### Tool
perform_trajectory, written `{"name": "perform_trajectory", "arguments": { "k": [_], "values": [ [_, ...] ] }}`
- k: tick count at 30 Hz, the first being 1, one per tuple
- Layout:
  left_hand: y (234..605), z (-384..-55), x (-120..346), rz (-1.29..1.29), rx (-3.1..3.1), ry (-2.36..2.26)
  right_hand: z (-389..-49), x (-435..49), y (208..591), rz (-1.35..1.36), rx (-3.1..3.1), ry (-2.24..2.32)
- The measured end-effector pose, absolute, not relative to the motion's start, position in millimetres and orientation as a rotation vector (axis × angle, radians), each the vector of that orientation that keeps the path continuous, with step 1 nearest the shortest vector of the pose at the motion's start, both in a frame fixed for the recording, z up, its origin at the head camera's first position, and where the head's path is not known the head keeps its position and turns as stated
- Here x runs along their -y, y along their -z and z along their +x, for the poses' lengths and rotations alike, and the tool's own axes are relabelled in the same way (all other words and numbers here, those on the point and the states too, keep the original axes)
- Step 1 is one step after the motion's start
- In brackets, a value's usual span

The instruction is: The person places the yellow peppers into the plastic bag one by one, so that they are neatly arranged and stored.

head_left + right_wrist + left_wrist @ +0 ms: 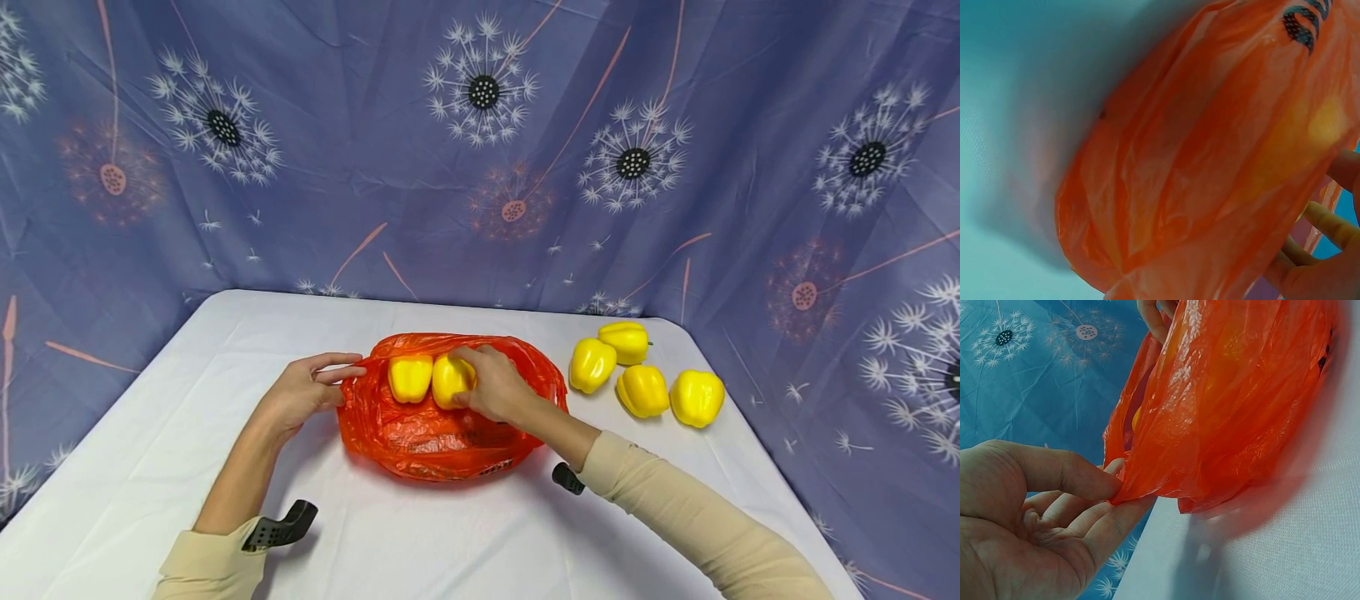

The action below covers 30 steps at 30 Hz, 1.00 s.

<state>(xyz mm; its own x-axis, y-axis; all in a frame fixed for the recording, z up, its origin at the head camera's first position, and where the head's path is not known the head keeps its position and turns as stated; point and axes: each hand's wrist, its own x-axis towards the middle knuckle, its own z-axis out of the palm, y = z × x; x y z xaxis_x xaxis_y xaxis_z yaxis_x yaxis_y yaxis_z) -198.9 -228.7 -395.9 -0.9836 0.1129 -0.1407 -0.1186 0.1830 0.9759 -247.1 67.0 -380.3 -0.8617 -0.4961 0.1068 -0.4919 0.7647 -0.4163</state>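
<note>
A red plastic bag [442, 442] lies with its mouth wide open on the white table. Two yellow bell peppers show inside it: a left bell pepper [410, 379] and a right bell pepper [448, 382]. My right hand [495, 385] reaches into the bag and holds the right pepper, thumb on the near side and fingers on the far side. At the bag's left rim, my left hand [311, 392] pinches the plastic between thumb and fingers, plain in the left wrist view on the bag [1210, 412]. In the right wrist view the bag [1197, 144] hides most of the right hand [1329, 262].
Several more yellow bell peppers [642, 391] sit on the table to the right of the bag. The white tablecloth [420, 542] reaches a blue curtain [337, 150] with dandelion prints behind and at the sides.
</note>
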Motion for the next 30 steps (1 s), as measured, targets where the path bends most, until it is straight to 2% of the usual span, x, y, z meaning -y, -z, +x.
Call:
{"name": "perform_trajectory", "arguments": {
  "k": [30],
  "values": [
    [397.8, -199.5, 228.2, -0.001, -2.267, -1.907, -248.0, -66.4, 381.2, -0.820, -2.981, 0.644]
  ]
}}
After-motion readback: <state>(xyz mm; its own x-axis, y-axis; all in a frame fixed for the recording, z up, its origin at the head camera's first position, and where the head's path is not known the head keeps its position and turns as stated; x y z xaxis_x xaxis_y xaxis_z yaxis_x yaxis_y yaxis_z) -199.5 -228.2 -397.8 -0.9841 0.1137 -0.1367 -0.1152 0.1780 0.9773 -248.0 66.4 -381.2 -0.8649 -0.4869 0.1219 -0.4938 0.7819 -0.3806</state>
